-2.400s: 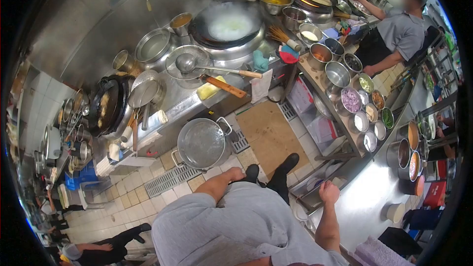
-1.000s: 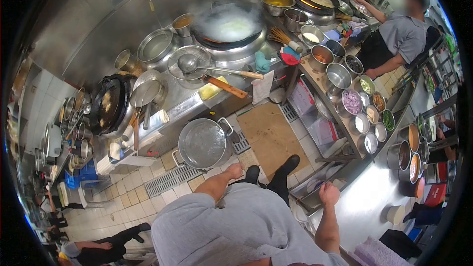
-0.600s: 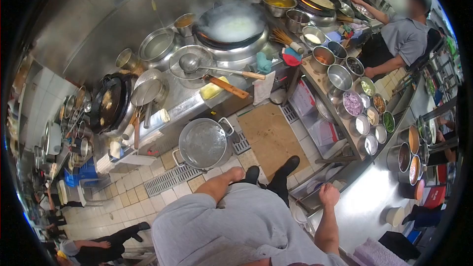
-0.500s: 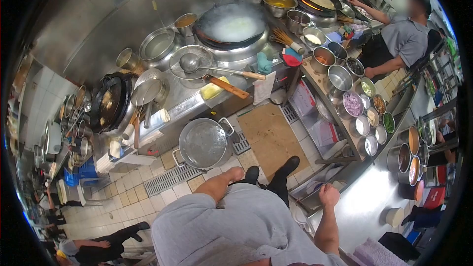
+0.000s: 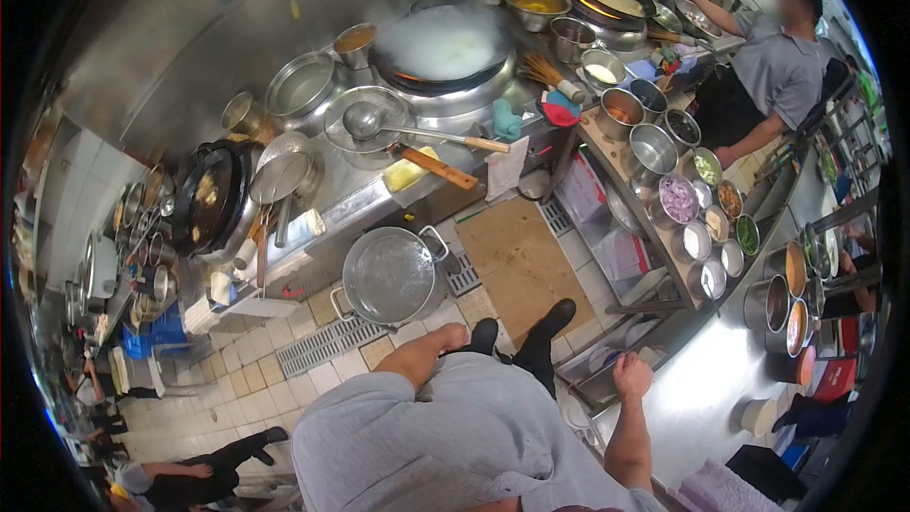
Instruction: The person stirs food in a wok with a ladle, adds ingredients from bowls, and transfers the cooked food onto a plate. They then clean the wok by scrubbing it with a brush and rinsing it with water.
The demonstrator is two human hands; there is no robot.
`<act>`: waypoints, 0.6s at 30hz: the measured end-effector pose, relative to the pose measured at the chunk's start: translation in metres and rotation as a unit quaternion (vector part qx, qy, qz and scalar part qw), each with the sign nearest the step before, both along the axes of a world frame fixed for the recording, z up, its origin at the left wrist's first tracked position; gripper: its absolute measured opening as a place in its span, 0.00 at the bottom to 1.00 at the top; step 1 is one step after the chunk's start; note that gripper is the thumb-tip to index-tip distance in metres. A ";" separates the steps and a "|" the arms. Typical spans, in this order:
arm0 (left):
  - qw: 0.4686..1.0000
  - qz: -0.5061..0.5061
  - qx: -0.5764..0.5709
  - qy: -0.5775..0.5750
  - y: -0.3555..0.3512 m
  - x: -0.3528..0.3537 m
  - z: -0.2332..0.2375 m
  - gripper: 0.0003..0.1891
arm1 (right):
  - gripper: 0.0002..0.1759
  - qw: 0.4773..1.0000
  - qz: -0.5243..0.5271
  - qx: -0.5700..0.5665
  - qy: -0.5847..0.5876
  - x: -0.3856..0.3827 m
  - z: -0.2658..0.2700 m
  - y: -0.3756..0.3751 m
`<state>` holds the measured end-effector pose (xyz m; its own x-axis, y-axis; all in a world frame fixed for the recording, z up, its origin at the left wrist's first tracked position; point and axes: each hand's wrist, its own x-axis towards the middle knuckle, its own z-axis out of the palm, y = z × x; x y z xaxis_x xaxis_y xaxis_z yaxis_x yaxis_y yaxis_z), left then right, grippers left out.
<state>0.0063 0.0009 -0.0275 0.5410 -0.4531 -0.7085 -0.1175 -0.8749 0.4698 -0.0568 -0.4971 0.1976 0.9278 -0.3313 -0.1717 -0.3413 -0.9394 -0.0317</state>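
Observation:
My left hand (image 5: 453, 337) is held in front of my waist, beside a large steel pot (image 5: 391, 275) that stands on the floor. Its fingers are mostly turned out of sight. At the edge of the steel counter (image 5: 682, 370) on my right, my right hand (image 5: 633, 375) is curled into a fist, and no tool shows in it. Ahead is the cooking range, where a wok (image 5: 443, 47) gives off thick steam. In front of that wok a ladle (image 5: 365, 120) lies on a round strainer (image 5: 341, 137), next to a wooden-handled tool (image 5: 436, 166).
A co-worker (image 5: 782, 76) stands at the far right by another wok (image 5: 609, 0) with flame under it. Bowls of chopped ingredients, such as purple onion (image 5: 679, 199), line the side table. A cardboard sheet (image 5: 521, 265) covers tiles. Another wok (image 5: 207, 197) sits at left.
The co-worker's far hand has risen slightly, and their near hand has shifted down and right. Steam over the middle wok looks denser. My own hands have stayed in place.

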 end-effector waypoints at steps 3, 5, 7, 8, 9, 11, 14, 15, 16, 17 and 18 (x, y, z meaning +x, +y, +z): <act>1.000 0.010 0.014 0.010 -0.002 -0.001 -0.014 0.18 | 0.19 1.000 -0.001 -0.001 -0.003 0.000 -0.003 -0.002; 0.999 0.005 -0.010 -0.030 0.000 -0.003 -0.020 0.18 | 0.18 1.000 -0.003 -0.005 -0.012 -0.001 -0.003 0.000; 0.998 -0.009 -0.026 -0.054 0.001 -0.004 -0.025 0.18 | 0.18 1.000 0.001 -0.009 -0.014 -0.001 -0.004 -0.001; 0.997 -0.015 -0.034 -0.066 0.002 -0.004 -0.027 0.18 | 0.18 1.000 0.004 -0.010 -0.014 -0.001 -0.004 -0.002; 0.997 -0.021 -0.037 -0.060 0.001 -0.003 -0.023 0.17 | 0.19 1.000 0.003 -0.007 -0.009 0.000 -0.003 -0.001; 0.998 -0.032 -0.042 -0.047 0.001 -0.001 -0.014 0.17 | 0.21 1.000 0.003 -0.001 0.002 0.001 0.001 0.001; 0.998 -0.045 -0.039 -0.037 0.001 0.002 -0.008 0.17 | 0.21 1.000 0.005 0.000 -0.003 0.000 -0.003 -0.002; 0.998 -0.043 -0.036 -0.038 0.001 0.002 -0.007 0.17 | 0.21 1.000 0.005 0.000 -0.004 0.000 -0.004 -0.002; 0.998 -0.041 -0.032 -0.040 0.001 0.001 -0.006 0.17 | 0.21 1.000 0.004 0.001 -0.005 -0.001 -0.004 -0.002; 0.998 -0.039 -0.029 -0.041 0.000 0.001 -0.006 0.17 | 0.21 1.000 0.004 0.001 -0.006 -0.001 -0.004 -0.003; 0.999 -0.024 -0.014 -0.021 -0.001 0.002 -0.004 0.17 | 0.21 1.000 0.003 -0.001 -0.004 -0.001 -0.004 -0.002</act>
